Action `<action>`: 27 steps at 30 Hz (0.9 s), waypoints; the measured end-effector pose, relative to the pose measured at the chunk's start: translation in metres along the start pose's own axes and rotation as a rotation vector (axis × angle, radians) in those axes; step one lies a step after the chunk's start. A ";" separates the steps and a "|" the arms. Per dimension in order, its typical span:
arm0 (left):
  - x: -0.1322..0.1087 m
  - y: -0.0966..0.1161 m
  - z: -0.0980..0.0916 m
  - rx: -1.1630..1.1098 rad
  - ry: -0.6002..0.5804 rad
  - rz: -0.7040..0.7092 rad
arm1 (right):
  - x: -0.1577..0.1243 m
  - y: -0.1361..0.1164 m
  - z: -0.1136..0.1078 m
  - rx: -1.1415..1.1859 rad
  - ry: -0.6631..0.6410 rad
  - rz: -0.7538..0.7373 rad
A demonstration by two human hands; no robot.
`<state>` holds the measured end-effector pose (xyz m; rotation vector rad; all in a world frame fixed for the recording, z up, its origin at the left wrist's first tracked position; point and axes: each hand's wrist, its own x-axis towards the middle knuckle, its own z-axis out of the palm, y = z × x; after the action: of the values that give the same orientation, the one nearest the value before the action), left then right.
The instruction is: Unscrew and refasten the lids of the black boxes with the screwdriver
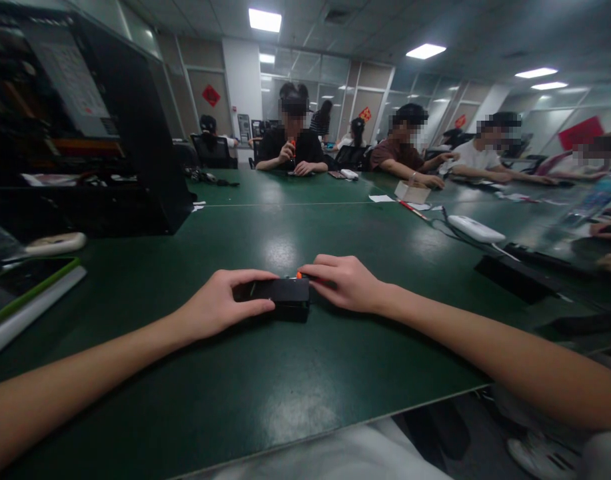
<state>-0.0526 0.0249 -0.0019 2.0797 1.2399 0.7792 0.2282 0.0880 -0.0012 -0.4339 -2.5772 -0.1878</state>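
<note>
A small black box (284, 291) rests on the green table (195, 373) in front of me. My left hand (222, 303) grips its left end, with the thumb on the near side and the fingers along the far side. At the box's right end is my right hand (348, 283), its fingers pinched together by a small orange piece (299, 275). The fingers partly cover this piece, and whether it is attached to the box cannot be made out.
A large black open case (135, 133) stands at the left, behind a green-edged device (35, 287). To the right lie a white power strip (475, 229), a black block (518, 279) and cables. Several people sit across the table, near a small carton (412, 192).
</note>
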 end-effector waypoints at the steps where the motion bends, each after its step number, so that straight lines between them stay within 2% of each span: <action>1: 0.000 0.000 0.000 0.000 0.006 0.003 | 0.001 0.001 0.001 0.102 -0.038 0.033; 3: 0.000 0.000 0.000 -0.004 0.019 0.014 | 0.002 0.003 0.002 0.267 -0.099 0.074; 5: -0.001 0.000 0.001 -0.011 0.032 0.020 | 0.003 0.004 0.004 0.339 -0.133 0.096; 12: 0.000 0.001 0.003 -0.121 0.057 -0.022 | -0.004 0.013 -0.002 0.206 -0.158 0.121; 15: 0.004 -0.004 0.005 -0.388 0.146 -0.084 | -0.009 0.023 -0.005 0.122 -0.182 0.177; 18: 0.010 -0.010 0.005 -0.792 0.246 -0.173 | -0.011 0.029 -0.004 0.106 -0.185 0.242; 21: 0.014 -0.010 0.003 -1.119 0.253 -0.238 | -0.011 0.027 0.001 0.127 -0.180 0.259; 23: 0.015 -0.007 0.001 -1.219 0.226 -0.248 | -0.009 0.023 0.004 0.140 -0.187 0.248; 27: 0.014 -0.003 0.000 -1.246 0.193 -0.259 | -0.006 0.012 0.005 0.149 -0.168 0.213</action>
<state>-0.0488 0.0387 -0.0021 0.8328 0.7254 1.2095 0.2350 0.0989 -0.0078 -0.6891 -2.6600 0.1197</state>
